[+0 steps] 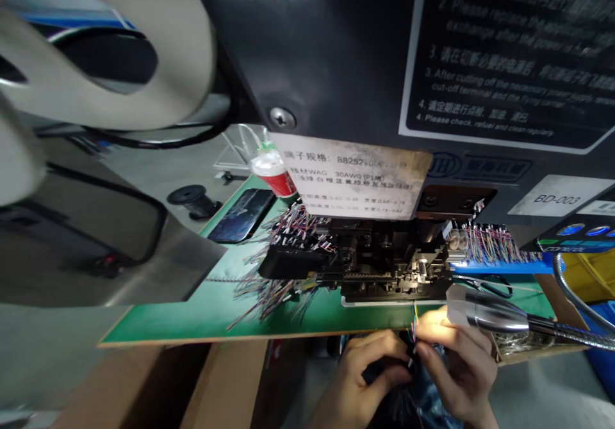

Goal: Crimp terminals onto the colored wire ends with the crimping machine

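Observation:
My left hand (372,371) and my right hand (459,352) are close together in front of the green table's (192,317) near edge. Between their fingertips is a small bundle of thin coloured wires (414,326), yellow, red and teal among them. My right hand's thumb and fingers pinch the wires. My left thumb and forefinger are closed at the lower end, where a small white piece (410,362) shows. The wires' upper ends point towards the metal tooling of a terminal crimping machine (418,275), just beyond my hands.
A lamp (500,310) on a flexible neck lights my right hand from above. Loose wire bundles (269,294) lie left of the tooling, with a phone (243,214) and a red-and-white cup (276,173) behind. More wires (500,243) hang at the right. The machine's dark housing fills the top.

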`<state>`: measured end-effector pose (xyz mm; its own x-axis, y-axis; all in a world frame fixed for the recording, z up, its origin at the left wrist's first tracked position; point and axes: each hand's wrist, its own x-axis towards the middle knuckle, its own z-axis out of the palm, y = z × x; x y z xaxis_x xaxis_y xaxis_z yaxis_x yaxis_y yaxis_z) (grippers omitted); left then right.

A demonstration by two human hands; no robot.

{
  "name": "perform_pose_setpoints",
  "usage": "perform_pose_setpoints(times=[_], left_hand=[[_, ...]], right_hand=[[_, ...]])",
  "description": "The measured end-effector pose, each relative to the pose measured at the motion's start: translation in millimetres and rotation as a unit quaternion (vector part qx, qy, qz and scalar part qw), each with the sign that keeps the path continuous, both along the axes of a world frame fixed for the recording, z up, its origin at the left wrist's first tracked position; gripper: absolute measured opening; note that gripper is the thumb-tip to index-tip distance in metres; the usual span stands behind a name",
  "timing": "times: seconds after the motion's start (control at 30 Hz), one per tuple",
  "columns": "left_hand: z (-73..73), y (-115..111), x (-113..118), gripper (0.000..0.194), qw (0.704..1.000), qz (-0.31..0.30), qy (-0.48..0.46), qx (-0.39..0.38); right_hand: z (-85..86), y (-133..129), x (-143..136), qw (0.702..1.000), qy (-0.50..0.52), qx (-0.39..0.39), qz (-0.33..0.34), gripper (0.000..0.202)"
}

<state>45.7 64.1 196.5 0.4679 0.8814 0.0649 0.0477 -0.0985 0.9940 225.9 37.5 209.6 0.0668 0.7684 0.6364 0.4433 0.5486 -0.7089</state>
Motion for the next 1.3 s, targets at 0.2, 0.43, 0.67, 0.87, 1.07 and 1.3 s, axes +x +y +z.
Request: perform_pose_setpoints(times=[0.2, 0.43, 0.67, 0.87, 1.07, 1.3], left_hand=[[-4.6, 2, 0, 0.018, 0.984, -0.057, -0.065, -0.155], [-12.9, 11, 14, 0.01, 0.988, 0.013, -0.084, -0.129], [-17.4, 17, 26, 0.007, 0.993, 0.086, -0.064, -0.043], [-18.5, 17, 27, 0.006, 0.993, 0.087, -0.071, -0.042], [-19.4, 16, 24, 0.006, 0.993, 0.083, -0.071, -0.054], [-21.8, 16, 24, 0.006, 0.992, 0.085, -0.072, -0.052]], right_hand=[[-3.5, 9, 8, 0.981, 0.098, -0.092, 0.137, 0.014], [-19.9, 17, -6, 0.961, 0.231, -0.15, 0.031, 0.009], [-8.1, 25, -15, 0.942, 0.262, -0.21, -0.006, 0.012], [-9.6, 29, -14, 0.944, 0.242, -0.222, -0.024, 0.011], [-8.3, 30, -16, 0.945, 0.228, -0.231, -0.034, 0.015], [-9.5, 30, -18, 0.944, 0.225, -0.238, -0.034, 0.016]])
